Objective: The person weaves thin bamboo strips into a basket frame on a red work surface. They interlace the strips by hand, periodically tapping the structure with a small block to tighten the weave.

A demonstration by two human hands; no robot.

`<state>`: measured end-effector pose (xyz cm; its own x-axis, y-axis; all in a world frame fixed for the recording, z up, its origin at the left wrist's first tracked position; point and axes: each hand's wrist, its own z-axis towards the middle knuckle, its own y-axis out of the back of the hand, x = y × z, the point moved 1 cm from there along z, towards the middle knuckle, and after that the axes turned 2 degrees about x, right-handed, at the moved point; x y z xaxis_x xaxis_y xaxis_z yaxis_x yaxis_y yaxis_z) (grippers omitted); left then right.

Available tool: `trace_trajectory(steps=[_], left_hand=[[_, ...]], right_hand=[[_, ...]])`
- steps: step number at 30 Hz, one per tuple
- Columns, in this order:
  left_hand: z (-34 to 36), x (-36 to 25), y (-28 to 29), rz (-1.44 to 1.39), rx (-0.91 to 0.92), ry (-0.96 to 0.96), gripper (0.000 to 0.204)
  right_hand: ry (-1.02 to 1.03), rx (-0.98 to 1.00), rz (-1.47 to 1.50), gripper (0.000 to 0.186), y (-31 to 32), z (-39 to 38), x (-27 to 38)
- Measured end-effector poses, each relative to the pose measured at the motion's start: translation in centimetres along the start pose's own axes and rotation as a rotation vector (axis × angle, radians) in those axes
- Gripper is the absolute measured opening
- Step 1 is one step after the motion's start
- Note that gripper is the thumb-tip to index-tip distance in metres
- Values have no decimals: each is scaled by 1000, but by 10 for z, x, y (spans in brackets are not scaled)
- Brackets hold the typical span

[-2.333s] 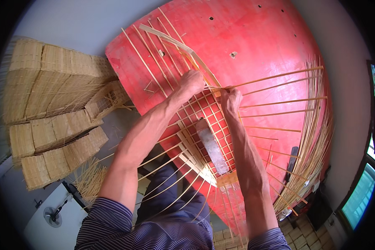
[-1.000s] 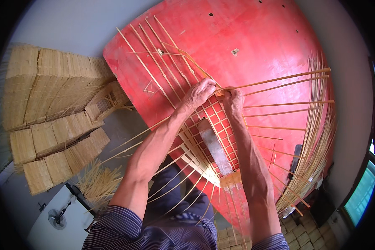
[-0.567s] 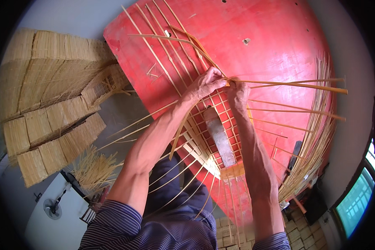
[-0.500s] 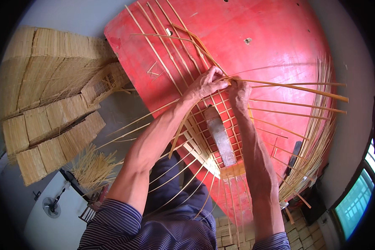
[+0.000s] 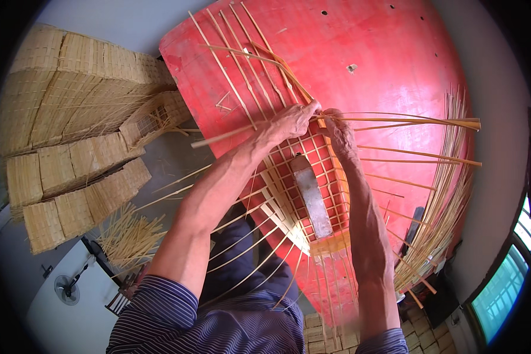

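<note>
Here's my half-woven, pale tan lattice basket (image 5: 330,243) on the broad red table (image 5: 389,41), a long grey block (image 5: 312,197) lying inside. My left hand (image 5: 298,120) and right hand (image 5: 340,131) pinch thin tan strips (image 5: 422,120) at its far end; two rightward tips, apart moments ago, now meet!

The person (image 5: 248,333) is wearing a dark blue shirt (image 5: 212,330) with thin pale stripes, its sleeves (image 5: 153,307) ending near the elbows, and dark trousers (image 5: 227,245).
</note>
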<state>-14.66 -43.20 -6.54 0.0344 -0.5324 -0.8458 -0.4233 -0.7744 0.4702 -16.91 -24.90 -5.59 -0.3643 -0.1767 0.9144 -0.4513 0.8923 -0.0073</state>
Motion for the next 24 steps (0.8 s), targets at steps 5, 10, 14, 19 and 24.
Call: trace_trajectory(steps=[5,10,14,19,24], left_hand=[[4,-19,20,189,93,17,38],[-29,-73,21,425,-433,-173,22],[-69,-65,-13,-195,-410,160,26],[-59,-9,8,-1468,-620,441,33],[-22,-31,16,-1204,-595,462,32]], right_hand=[[-31,-131,-7,17,-8,7,-5],[45,-203,-133,16,-2,8,-17],[34,-186,-106,17,-14,5,-15],[26,-192,-120,18,-17,5,-5],[-1,-269,-182,19,8,-2,-1]])
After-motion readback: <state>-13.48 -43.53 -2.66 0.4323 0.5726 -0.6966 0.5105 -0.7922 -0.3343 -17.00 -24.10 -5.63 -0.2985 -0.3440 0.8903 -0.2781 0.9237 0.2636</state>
